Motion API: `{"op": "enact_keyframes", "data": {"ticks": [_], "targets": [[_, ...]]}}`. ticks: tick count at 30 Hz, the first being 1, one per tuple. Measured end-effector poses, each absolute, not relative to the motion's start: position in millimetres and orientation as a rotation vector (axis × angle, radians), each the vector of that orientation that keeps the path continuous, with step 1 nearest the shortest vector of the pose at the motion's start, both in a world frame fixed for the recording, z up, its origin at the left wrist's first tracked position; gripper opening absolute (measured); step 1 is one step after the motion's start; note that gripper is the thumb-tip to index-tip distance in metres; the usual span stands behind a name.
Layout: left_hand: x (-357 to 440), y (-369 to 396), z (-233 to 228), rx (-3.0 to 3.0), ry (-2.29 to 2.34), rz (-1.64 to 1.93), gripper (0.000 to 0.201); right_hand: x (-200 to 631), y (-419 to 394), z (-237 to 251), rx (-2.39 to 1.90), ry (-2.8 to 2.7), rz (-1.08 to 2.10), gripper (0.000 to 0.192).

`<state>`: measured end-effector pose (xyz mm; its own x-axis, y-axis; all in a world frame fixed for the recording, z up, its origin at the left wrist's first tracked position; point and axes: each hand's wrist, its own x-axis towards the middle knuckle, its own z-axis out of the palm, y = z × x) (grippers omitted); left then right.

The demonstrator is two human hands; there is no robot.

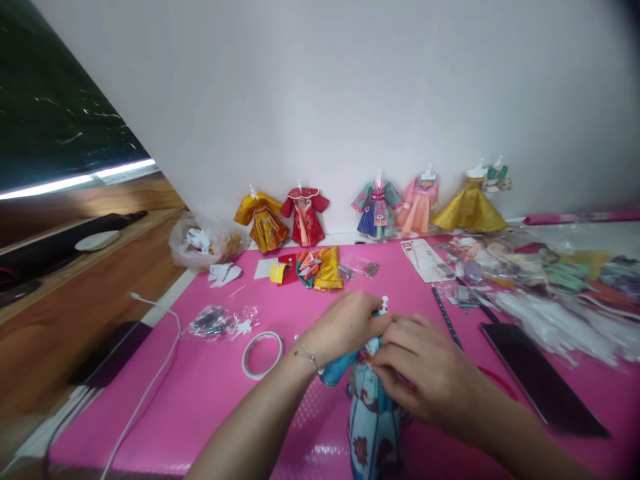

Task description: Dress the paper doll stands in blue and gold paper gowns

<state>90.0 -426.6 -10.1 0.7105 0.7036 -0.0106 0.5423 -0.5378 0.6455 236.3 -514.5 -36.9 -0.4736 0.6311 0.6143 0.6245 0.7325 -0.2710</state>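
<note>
A small blue and white doll dress with dark red flower patterns is held upright over the pink table mat, near its front edge. The white neck peg of a doll stand sticks out at the top. My left hand, with a thin bracelet at the wrist, is closed around the dress's upper part from behind. At the chest, my right hand pinches the fabric with thumb and fingers. A blue sleeve hangs below my left wrist. My fingers hide most of the collar, and the fingertips meet there.
Several dressed doll stands, such as a red robe, line the white wall. A tape roll, small plastic bags and folded yellow cloth lie left and behind. To the right are a black phone and white plastic pieces.
</note>
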Motion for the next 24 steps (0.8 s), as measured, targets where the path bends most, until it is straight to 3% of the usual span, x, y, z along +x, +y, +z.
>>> {"op": "enact_keyframes", "data": {"ticks": [10, 17, 24], "targets": [[87, -428, -3, 2.231, 0.884, 0.334, 0.038, 239, -516, -28, -0.914, -2.267, -0.022, 0.02], [81, -427, -2, 2.174, 0.965, 0.455, 0.039, 248, -524, -25, -0.94, -2.12, -0.049, 0.011], [78, -424, -4, 2.145, 1.062, 0.479, 0.04, 246, -525, -20, -1.007, -2.181, -0.234, 0.012]]}}
